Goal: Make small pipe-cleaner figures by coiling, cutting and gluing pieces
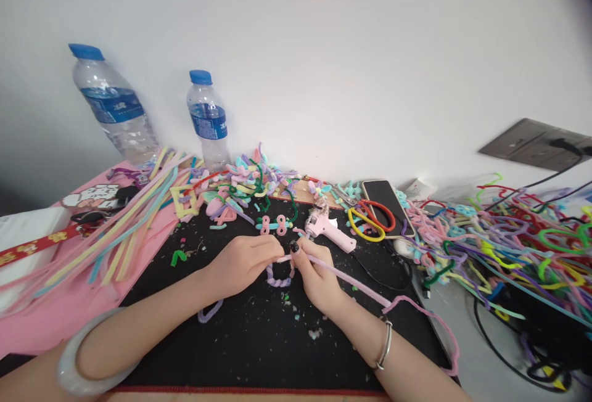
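Over the middle of the black mat, both hands pinch a pink pipe cleaner. My left hand holds its end from the left, fingers closed. Facing it, my right hand grips the same strand, thumb and fingers together. The strand trails right across the forearm and curls down at the mat's right side. A twisted lavender pipe cleaner piece hangs between the hands, just below the fingertips. Beyond my right hand lies a pink glue gun. A lavender loop lies below my left wrist.
Scissors with red and yellow handles lie beside a phone. Colourful pipe cleaners heap along the wall and at right. Two bottles stand at back left. Long strips cover pink paper. A black cable crosses the mat.
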`<action>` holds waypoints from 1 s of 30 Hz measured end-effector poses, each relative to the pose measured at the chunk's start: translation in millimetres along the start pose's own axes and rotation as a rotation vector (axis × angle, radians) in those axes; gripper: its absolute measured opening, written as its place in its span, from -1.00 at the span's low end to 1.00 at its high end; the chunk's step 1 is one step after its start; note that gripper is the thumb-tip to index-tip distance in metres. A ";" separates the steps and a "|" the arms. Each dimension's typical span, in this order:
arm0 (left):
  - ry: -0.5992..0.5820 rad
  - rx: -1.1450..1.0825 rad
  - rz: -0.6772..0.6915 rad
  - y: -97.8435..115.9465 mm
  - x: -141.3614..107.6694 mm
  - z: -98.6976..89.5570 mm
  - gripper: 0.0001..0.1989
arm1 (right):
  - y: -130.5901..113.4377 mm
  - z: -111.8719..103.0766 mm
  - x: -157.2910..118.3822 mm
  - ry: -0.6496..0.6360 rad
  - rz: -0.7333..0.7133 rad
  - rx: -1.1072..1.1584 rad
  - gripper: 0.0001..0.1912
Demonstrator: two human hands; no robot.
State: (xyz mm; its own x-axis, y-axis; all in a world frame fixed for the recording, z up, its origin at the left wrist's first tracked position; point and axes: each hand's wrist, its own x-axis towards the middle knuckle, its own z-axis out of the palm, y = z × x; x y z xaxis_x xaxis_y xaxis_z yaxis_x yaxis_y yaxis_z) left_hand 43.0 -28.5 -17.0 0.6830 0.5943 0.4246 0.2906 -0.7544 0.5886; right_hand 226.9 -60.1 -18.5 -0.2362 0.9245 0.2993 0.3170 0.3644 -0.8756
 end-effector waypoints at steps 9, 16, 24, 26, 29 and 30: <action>-0.020 0.041 -0.065 -4.1 -1.0 -3.8 -0.78 | 4.8 -2.8 1.5 0.067 -0.023 0.052 -0.61; -0.153 0.104 0.013 -2.9 0.9 -4.4 -0.70 | 10.2 -2.8 3.5 0.094 0.042 0.031 -0.59; 0.065 -0.317 -0.469 1.5 3.4 -1.3 -0.87 | 15.5 0.7 5.2 0.180 0.193 0.338 -0.61; 0.078 -0.469 -0.578 1.9 4.3 1.4 -0.82 | 16.5 1.4 6.1 0.193 0.217 0.401 -0.61; 0.099 -0.546 -0.625 3.8 5.0 3.8 -0.79 | 16.7 1.8 7.0 0.201 0.243 0.446 -0.63; 0.107 -0.544 -0.631 4.7 5.1 3.9 -0.78 | 16.6 1.9 7.2 0.198 0.250 0.453 -0.63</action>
State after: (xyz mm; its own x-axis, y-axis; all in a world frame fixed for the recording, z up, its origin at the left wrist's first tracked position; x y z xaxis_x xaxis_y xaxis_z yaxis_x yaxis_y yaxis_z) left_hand 50.5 -30.1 -14.7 0.4252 0.9038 -0.0482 0.2143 -0.0488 0.9755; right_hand 228.7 -47.7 -31.6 -0.0134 0.9960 0.0888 -0.0964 0.0871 -0.9915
